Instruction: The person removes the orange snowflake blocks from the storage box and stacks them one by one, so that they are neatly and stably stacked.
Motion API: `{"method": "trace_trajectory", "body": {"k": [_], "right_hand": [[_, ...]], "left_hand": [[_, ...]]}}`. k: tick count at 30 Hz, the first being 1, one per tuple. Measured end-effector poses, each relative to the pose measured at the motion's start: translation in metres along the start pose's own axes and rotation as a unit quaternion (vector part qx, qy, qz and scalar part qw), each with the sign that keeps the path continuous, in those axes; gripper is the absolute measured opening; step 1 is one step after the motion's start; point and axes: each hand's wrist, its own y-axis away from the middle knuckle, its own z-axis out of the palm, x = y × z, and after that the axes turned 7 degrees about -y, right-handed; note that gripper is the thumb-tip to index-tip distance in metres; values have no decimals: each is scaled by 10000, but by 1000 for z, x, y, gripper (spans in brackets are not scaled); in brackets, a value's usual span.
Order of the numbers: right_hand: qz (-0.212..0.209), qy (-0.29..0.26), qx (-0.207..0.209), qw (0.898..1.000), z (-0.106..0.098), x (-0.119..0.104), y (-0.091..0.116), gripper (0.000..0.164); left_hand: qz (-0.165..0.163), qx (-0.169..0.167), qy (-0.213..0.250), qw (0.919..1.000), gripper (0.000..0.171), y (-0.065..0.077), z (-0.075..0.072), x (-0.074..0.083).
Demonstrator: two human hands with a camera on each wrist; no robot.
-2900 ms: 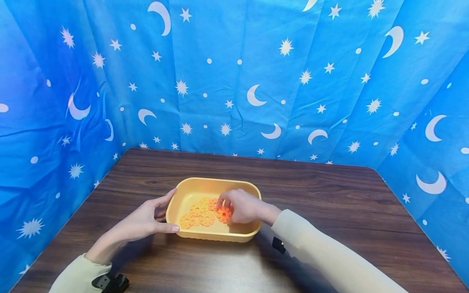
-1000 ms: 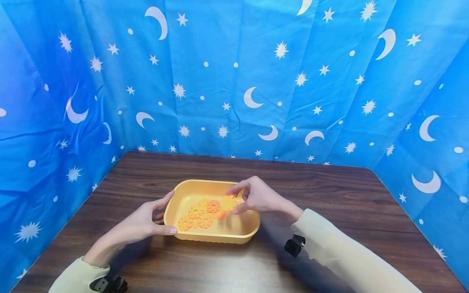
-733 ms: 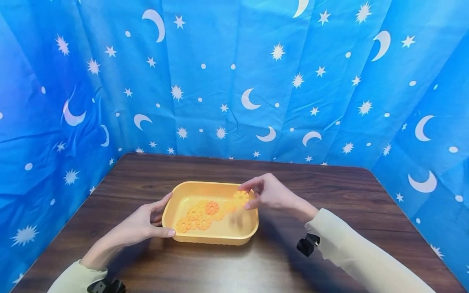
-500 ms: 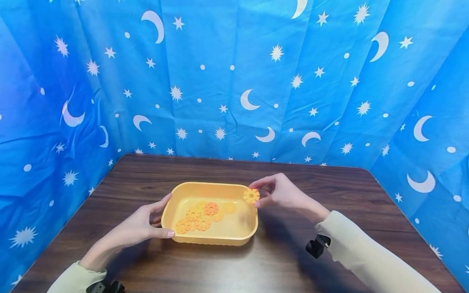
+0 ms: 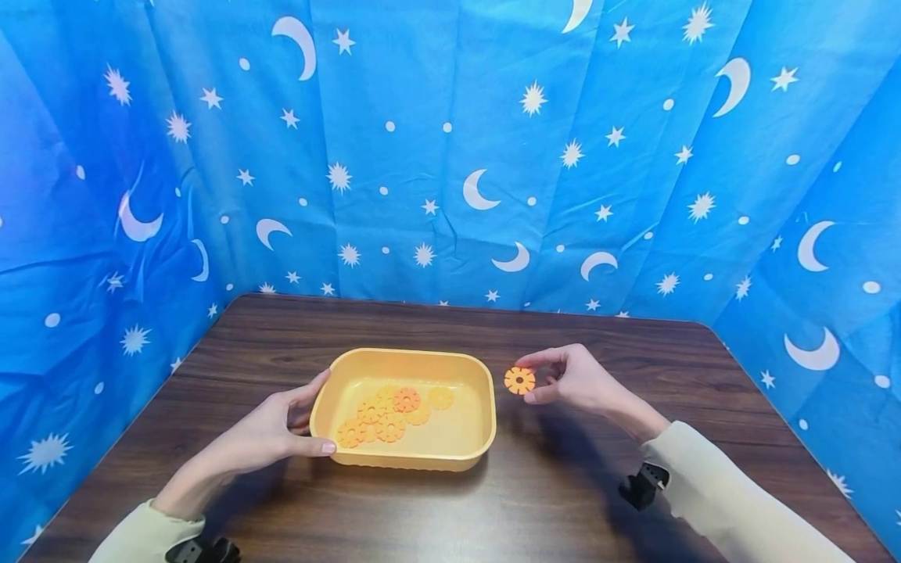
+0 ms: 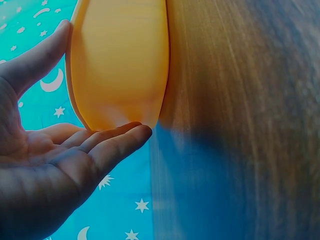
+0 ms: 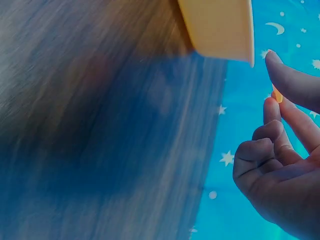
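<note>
A yellow plastic tub (image 5: 457, 461) stands on the dark wood table, with several flower-shaped, notched plastic discs in orange and yellow (image 5: 390, 427) overlapping on its floor. My left hand (image 5: 271, 426) holds the tub's left end, thumb at the near corner and fingers around the far one. In the left wrist view, the thumb (image 6: 47, 50) meets the rim and the other fingertips lie along the wall. Just right of the tub, my right hand (image 5: 580, 383) pinches one orange notched disc (image 5: 519, 381) between thumb and fingers, above the table. Only a sliver of disc (image 7: 277, 95) shows in the right wrist view.
The wood table (image 5: 633, 360) runs out to the right and in front of the tub. A blue curtain (image 5: 422, 156) with white moons and stars hangs behind the table and at both sides. A black strap device (image 5: 644, 485) sits at the right wrist.
My right hand has taken a notched disc out of the tub and carried it rightward past the rim. My left hand keeps its place on the tub.
</note>
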Motion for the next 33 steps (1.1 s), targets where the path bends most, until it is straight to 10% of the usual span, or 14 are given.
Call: {"method": "trace_trajectory", "body": {"k": [33], "right_hand": [[534, 244, 282, 9979, -30, 61, 25, 48]], "left_hand": [[-120, 23, -53, 9999, 111, 0, 0, 0]]}}
